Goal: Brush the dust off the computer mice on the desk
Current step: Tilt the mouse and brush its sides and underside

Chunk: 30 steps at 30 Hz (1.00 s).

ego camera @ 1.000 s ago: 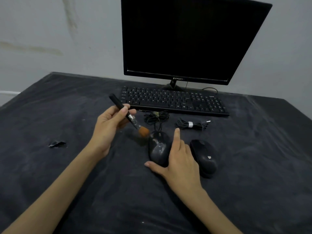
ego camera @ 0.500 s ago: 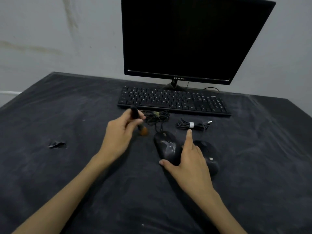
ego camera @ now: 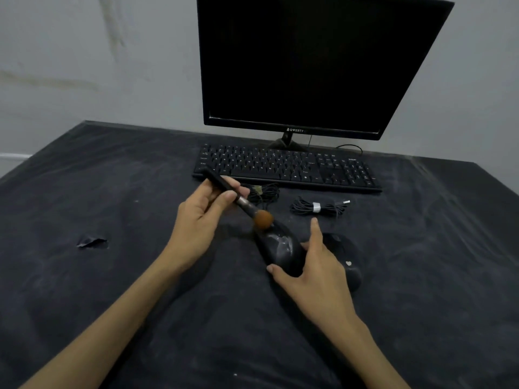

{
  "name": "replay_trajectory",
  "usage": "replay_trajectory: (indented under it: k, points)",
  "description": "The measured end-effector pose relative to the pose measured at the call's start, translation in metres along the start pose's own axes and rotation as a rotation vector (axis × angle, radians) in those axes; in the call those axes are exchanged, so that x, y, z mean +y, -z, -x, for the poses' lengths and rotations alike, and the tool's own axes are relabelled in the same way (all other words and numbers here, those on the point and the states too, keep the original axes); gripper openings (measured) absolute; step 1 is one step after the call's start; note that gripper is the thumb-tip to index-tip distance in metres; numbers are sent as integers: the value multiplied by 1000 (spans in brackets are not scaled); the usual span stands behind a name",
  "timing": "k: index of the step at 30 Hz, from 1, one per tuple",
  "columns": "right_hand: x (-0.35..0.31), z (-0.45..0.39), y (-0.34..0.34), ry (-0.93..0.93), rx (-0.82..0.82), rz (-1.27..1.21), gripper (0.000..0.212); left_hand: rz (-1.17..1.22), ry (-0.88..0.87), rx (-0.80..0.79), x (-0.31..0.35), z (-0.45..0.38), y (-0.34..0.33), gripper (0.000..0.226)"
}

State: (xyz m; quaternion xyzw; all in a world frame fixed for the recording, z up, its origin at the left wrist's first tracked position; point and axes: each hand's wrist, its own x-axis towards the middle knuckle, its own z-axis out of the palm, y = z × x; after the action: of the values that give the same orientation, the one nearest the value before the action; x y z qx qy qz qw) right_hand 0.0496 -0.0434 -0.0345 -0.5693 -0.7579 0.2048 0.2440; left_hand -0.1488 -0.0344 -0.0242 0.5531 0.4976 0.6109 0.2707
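Gripping the dusty mouse (ego camera: 278,245) lying nose away and leftward, the right hand (ego camera: 314,270) steadied it; the left hand (ego camera: 199,217) pinched a brush (ego camera: 238,200), bristles on the nose. Another mouse (ego camera: 346,259) lay just right on black cloth (ego camera: 112,276); beyond stood keyboard (ego camera: 286,168), monitor (ego camera: 309,63), grey wall (ego camera: 84,51).

Desk clutter sitting behind the work

A black flat monitor (ego camera: 309,63) is standing dark at the back, a black keyboard (ego camera: 286,168) lying before it; a bundled black cable with a white tie (ego camera: 317,207) is resting nearby, and a torn flap (ego camera: 91,242) is lifting from the dark cloth cover (ego camera: 84,276).
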Motion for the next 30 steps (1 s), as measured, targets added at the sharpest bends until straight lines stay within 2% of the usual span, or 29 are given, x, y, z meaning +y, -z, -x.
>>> replay_trajectory:
  k: [1, 3, 5, 6, 8, 10, 12, 14, 16, 19, 22, 24, 25, 27, 29, 30]
  points:
    - [0, 0, 0, 2, -4, 0, 113, -22, -5, -42, 0, 1, -1, 17]
    - [0, 1, 0, 5, -11, 3, 112, -231, -60, -92, -3, 1, 0, 16]
    - [0, 1, 0, 8, -9, 9, 111, -388, -112, -52, -6, -2, 6, 15]
    - [1, 1, 1, 3, -8, 9, 109, -377, -123, -17, -6, -2, 8, 15]
    - [1, 0, 1, -2, -10, 9, 108, -180, -92, 21, -1, -1, 8, 16]
    - [1, 0, 2, -3, -13, 12, 108, -59, -56, -52, 5, 0, 4, 19]
    - [0, 0, 1, 0, -18, 15, 108, -223, -99, -148, 4, 1, 5, 18]
    - [0, 1, 1, 7, -17, 25, 107, -430, -167, -143, 0, 0, 9, 17]
    - [0, 1, 2, 5, -15, 24, 106, -401, -193, -89, 1, 0, 10, 17]
    - [-1, 1, 3, 0, -16, 22, 105, -205, -151, -77, 8, 1, 4, 18]
    - [-3, 1, 2, -11, -17, 22, 106, -419, -190, -208, -3, 2, 7, 20]
    - [-5, 0, 1, -18, -8, 16, 108, -484, -199, -165, -6, 0, 11, 15]
    - [-6, -1, 1, -24, 0, 12, 109, -442, -206, -108, -5, -1, 11, 14]
    - [-7, -2, -1, -30, 8, 14, 109, -204, -181, -36, 3, -1, 6, 17]
    - [-8, -2, -3, -23, 10, 16, 110, -23, -128, -65, 8, 1, 0, 25]
    - [-9, -2, -4, -20, 14, 13, 111, -23, -115, -105, 8, 2, -2, 26]
